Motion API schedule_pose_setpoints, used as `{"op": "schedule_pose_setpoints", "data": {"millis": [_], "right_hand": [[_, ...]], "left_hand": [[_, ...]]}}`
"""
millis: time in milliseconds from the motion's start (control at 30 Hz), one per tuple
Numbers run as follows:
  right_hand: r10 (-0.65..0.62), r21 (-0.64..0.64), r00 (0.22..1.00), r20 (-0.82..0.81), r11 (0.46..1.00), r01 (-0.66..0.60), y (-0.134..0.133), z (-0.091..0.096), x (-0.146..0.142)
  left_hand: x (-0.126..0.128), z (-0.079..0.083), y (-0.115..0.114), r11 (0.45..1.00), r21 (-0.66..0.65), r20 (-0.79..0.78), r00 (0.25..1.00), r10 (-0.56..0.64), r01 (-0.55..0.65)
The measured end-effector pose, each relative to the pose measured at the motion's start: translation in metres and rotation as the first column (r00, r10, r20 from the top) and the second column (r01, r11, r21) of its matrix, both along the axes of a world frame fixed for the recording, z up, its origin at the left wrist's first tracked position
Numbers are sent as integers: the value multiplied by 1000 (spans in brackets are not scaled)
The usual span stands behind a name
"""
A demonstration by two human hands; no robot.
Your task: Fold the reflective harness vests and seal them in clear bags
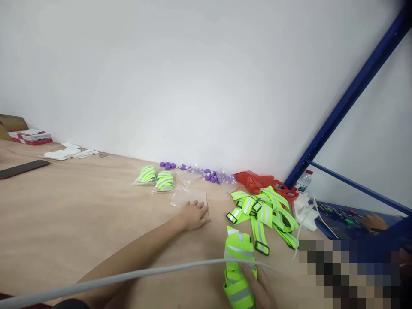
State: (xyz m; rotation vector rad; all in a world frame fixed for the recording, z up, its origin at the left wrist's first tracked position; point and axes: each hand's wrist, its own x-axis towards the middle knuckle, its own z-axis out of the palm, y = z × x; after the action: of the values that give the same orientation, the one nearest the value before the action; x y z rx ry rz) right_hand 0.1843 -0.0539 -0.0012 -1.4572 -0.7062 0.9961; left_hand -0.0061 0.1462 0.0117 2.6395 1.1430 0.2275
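My left hand (195, 215) reaches forward with its fingers spread over the near edge of a flat clear zip bag (182, 197). Near the front, my right hand (260, 286) grips a folded bundle of neon yellow reflective strap (238, 251) with silver stripes. Beyond that bundle lies a loose heap of the same reflective straps (265, 210), with black buckles showing. Two bagged strap rolls (165, 181) rest side by side beyond my left hand. Part of the right hand's grip is hidden behind the bundle.
A white cable (154, 270) crosses in front of both arms. Along the wall are purple rolls (212, 176), a red plastic bag (254, 181) and a bottle (304, 181). A dark flat object (24, 168) lies left. Another person's hand (375, 223) shows beyond the blue frame (347, 94).
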Motion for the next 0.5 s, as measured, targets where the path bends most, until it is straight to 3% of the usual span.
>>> {"op": "schedule_pose_setpoints", "data": {"millis": [167, 333, 500], "right_hand": [[-59, -59, 998, -6, 997, 58, 0, -7, 10], [-42, -39, 998, 56, 998, 45, -1, -6, 14], [137, -62, 979, 151, 990, -129, -7, 6, 24]], "left_hand": [[-22, 11, -26, 990, -5, 6, 990, -139, 139], [-28, 15, -47, 999, 20, -13, 999, -43, 44], [-21, 10, -47, 999, 36, -38, 999, 0, 2]]}}
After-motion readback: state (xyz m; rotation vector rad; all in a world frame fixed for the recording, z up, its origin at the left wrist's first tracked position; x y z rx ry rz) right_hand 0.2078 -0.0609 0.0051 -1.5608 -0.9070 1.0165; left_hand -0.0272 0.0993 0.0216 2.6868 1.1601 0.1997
